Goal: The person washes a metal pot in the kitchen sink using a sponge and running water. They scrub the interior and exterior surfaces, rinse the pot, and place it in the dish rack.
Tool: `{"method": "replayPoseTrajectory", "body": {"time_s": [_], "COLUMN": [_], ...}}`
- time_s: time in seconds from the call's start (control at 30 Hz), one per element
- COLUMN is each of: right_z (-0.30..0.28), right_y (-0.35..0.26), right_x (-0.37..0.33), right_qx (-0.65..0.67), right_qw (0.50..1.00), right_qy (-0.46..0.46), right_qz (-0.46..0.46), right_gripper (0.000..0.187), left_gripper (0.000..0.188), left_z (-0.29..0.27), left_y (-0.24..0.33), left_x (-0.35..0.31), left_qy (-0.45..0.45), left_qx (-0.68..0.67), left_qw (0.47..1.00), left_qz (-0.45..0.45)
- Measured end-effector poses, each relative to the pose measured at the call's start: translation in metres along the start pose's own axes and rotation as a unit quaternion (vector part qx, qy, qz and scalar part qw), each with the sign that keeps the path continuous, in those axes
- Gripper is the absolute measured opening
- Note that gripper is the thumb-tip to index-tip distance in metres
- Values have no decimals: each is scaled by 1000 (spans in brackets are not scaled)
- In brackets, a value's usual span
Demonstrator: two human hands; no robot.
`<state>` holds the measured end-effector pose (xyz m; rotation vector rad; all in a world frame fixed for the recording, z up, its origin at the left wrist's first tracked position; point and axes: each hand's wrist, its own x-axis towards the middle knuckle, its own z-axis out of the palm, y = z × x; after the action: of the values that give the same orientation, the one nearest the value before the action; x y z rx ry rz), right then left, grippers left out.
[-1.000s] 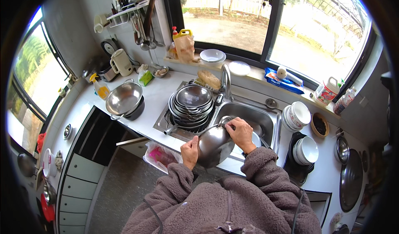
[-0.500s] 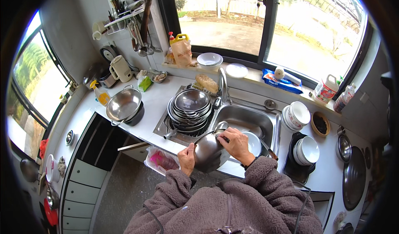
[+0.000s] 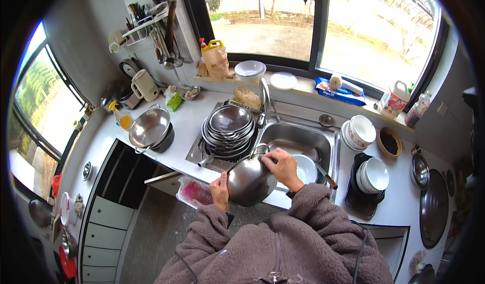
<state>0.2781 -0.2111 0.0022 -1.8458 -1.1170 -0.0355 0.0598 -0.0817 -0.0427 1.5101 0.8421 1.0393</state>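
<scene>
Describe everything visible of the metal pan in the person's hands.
The metal pan is rounded, silvery and shiny, apparently steel, with darker reflections and a loop handle at its far side. It is held tilted at the near edge of the sink. The left hand grips its left side; the right hand's fingers touch it near the handle. Whether it is wet cannot be told.
</scene>
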Motion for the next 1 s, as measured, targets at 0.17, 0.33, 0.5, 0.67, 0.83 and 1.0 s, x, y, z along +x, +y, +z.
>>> {"method": "replayPoseTrajectory", "body": {"time_s": [0.17, 0.33, 0.5, 0.67, 0.83, 1.0], "right_z": [-3, -3, -15, -25, -33, -38], "right_y": [46, 37, -16, -26, -25, -35], "right_x": [-25, -24, -10, 1, 3, -2], "right_qx": [-97, -13, -29, -118, -89, 87], "right_qw": [969, 987, 996, 992, 989, 984], "right_qy": [-123, 9, 46, 4, -95, -133], "right_qz": [191, 160, -67, -35, 69, 87], "right_gripper": [30, 25, 9, 14, 19, 20], "left_gripper": [54, 54, 54, 52, 48, 48], "left_z": [-8, -7, -4, -3, 0, -1], "left_y": [-10, -21, -19, -10, -6, -4], "left_x": [-1, -2, -7, -17, -22, -24], "left_qy": [7, -3, -1, -19, -18, -19], "left_qx": [-20, 6, -11, 17, 23, 12], "left_qw": [1000, 1000, 1000, 1000, 998, 999], "left_qz": [8, -3, -3, 13, 51, 43]}}
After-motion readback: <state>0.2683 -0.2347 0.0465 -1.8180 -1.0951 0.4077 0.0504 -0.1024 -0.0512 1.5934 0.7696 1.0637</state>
